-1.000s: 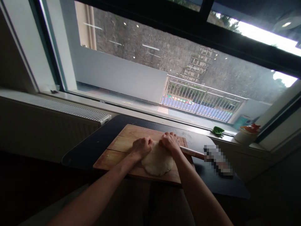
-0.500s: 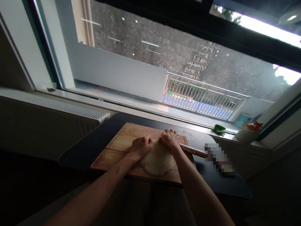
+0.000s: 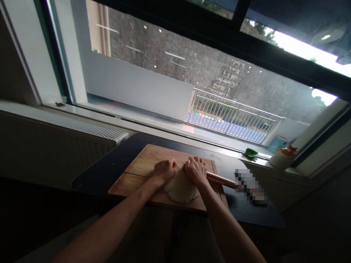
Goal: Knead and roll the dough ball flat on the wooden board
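A flattened round of pale dough [image 3: 181, 190] lies on a wooden cutting board [image 3: 142, 157]. My left hand [image 3: 166, 170] is curled like a fist at the dough's upper left edge, its fingertips hidden. Bent over the far right edge of the dough, the fingers of my right hand [image 3: 195, 169] press onto it. Just right of that hand, a rolling pin [image 3: 222, 179] lies across the board's right side; its near end is hidden by the hand.
The board rests on a dark table [image 3: 93, 171] below a large window. A blurred-out item [image 3: 251, 186] lies on the table's right. On the sill are a green object [image 3: 250, 153] and a white pot [image 3: 281, 159]. A radiator [image 3: 68, 128] stands left.
The view has tilted slightly, shifting the board and rolling pin a little in the picture. Both hands stay on the dough; my right hand's fingers sit slightly lower and flatter.
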`<action>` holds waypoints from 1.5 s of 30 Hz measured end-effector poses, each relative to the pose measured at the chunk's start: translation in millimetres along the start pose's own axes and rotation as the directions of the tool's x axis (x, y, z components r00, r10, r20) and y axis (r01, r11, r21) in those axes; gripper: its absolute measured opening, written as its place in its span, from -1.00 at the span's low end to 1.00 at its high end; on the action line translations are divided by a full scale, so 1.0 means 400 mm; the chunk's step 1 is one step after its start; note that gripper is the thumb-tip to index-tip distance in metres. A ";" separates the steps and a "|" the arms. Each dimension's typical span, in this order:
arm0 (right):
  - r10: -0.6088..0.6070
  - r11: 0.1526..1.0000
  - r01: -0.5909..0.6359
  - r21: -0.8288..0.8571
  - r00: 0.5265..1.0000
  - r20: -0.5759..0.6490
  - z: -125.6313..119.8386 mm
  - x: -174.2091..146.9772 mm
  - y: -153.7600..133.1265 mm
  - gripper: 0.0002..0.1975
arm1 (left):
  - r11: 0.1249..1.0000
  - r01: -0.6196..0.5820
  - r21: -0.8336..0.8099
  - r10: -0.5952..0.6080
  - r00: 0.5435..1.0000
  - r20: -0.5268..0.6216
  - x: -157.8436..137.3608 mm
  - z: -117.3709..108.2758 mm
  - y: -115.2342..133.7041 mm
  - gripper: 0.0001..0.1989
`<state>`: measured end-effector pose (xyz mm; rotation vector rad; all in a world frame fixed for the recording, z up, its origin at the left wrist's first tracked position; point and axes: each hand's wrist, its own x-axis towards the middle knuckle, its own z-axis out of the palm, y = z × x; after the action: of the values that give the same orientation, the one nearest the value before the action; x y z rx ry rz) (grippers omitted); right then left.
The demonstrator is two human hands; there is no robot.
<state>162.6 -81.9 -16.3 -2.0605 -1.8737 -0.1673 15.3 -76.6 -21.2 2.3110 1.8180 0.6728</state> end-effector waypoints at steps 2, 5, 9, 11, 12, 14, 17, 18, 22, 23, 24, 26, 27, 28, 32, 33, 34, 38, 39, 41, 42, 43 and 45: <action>0.013 1.000 -0.012 -0.017 1.000 0.024 0.000 0.007 -0.002 -0.62 | 1.000 -0.004 -0.005 0.004 1.000 -0.003 0.000 0.001 -0.002 -0.68; 0.045 0.999 -0.043 -0.018 0.992 0.115 0.006 0.048 0.004 -0.61 | 1.000 0.004 -0.016 -0.004 1.000 0.001 0.003 0.006 -0.005 -0.66; 0.061 0.998 -0.064 0.012 0.983 0.175 0.018 0.107 0.021 -0.61 | 1.000 0.016 -0.012 -0.016 1.000 0.011 0.007 0.011 -0.009 -0.66; 0.066 0.997 -0.071 0.018 0.981 0.183 0.022 0.118 0.027 -0.62 | 1.000 0.009 -0.006 -0.009 1.000 0.013 0.008 0.013 -0.009 -0.64; 0.062 0.998 -0.066 0.017 0.981 0.182 0.023 0.118 0.028 -0.63 | 1.000 0.005 -0.005 -0.005 1.000 0.013 0.008 0.014 -0.009 -0.64; 0.040 0.999 -0.042 0.012 0.986 0.162 0.021 0.103 0.025 -0.64 | 1.000 -0.001 -0.006 0.001 1.000 0.009 0.007 0.014 -0.008 -0.64; 0.008 1.000 -0.009 0.001 0.995 0.097 0.012 0.056 0.012 -0.64 | 1.000 -0.003 0.001 0.003 1.000 0.000 0.005 0.012 -0.005 -0.66; -0.002 1.000 0.002 -0.003 0.997 0.074 0.008 0.038 0.006 -0.64 | 1.000 -0.005 0.005 0.005 1.000 -0.004 0.005 0.011 -0.005 -0.66; -0.041 0.999 0.041 -0.025 0.999 0.022 -0.001 -0.003 -0.009 -0.64 | 1.000 -0.014 0.012 0.014 1.000 -0.013 0.004 0.010 -0.005 -0.66; -0.040 0.999 0.041 -0.031 0.999 0.024 0.000 -0.001 -0.009 -0.63 | 1.000 -0.017 0.008 0.017 1.000 -0.011 0.005 0.010 -0.006 -0.65; -0.036 0.999 0.037 -0.036 0.999 0.031 0.002 0.006 -0.007 -0.62 | 1.000 -0.018 0.003 0.018 1.000 -0.011 0.005 0.011 -0.007 -0.65; -0.019 0.999 0.021 -0.037 0.997 0.069 0.010 0.033 -0.001 -0.62 | 1.000 -0.014 -0.006 0.014 1.000 -0.007 0.006 0.011 -0.007 -0.63; -0.008 0.999 0.011 -0.033 0.995 0.099 0.014 0.050 0.004 -0.62 | 1.000 -0.006 -0.010 0.006 1.000 -0.001 0.006 0.011 -0.007 -0.63; 0.001 1.000 0.003 -0.029 0.992 0.124 0.018 0.068 0.010 -0.62 | 1.000 0.005 -0.013 -0.005 1.000 0.007 0.007 0.010 -0.007 -0.62; 0.032 0.999 -0.027 -0.032 0.982 0.185 0.028 0.115 0.024 -0.60 | 0.999 0.030 -0.016 -0.029 0.999 0.025 0.006 0.009 -0.005 -0.62; 0.040 0.999 -0.034 -0.033 0.981 0.190 0.027 0.117 0.025 -0.60 | 0.999 0.029 -0.016 -0.029 0.999 0.024 0.005 0.008 -0.005 -0.63; 0.044 0.999 -0.039 -0.031 0.980 0.195 0.025 0.115 0.023 -0.61 | 1.000 0.026 -0.017 -0.026 0.999 0.020 0.005 0.007 -0.004 -0.63; 0.038 0.999 -0.036 -0.015 0.984 0.174 0.009 0.067 0.006 -0.61 | 0.999 0.008 -0.035 -0.008 1.000 0.005 0.000 -0.001 -0.001 -0.65; 0.031 0.999 -0.029 -0.016 0.986 0.161 0.005 0.051 0.000 -0.61 | 0.999 0.014 -0.037 -0.014 1.000 0.006 -0.001 -0.004 0.001 -0.66; 0.005 1.000 -0.002 -0.023 0.991 0.131 -0.001 0.022 -0.008 -0.60 | 0.999 0.037 -0.039 -0.036 0.999 0.018 -0.004 -0.010 0.005 -0.67; -0.006 0.999 0.010 -0.031 0.993 0.114 -0.002 0.012 -0.012 -0.60 | 0.998 0.045 -0.040 -0.044 0.999 0.025 -0.005 -0.012 0.007 -0.67; -0.012 0.999 0.016 -0.040 0.996 0.094 -0.002 0.007 -0.014 -0.60 | 0.998 0.048 -0.041 -0.046 0.998 0.030 -0.006 -0.014 0.008 -0.67; -0.001 0.999 0.004 -0.052 0.998 0.060 0.004 0.010 -0.015 -0.60 | 0.998 0.044 -0.046 -0.043 0.999 0.032 -0.006 -0.015 0.009 -0.67</action>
<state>157.1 -77.2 -15.3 -2.1200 -1.9269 -0.1587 15.5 -80.8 -15.5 2.2333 1.8141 0.6618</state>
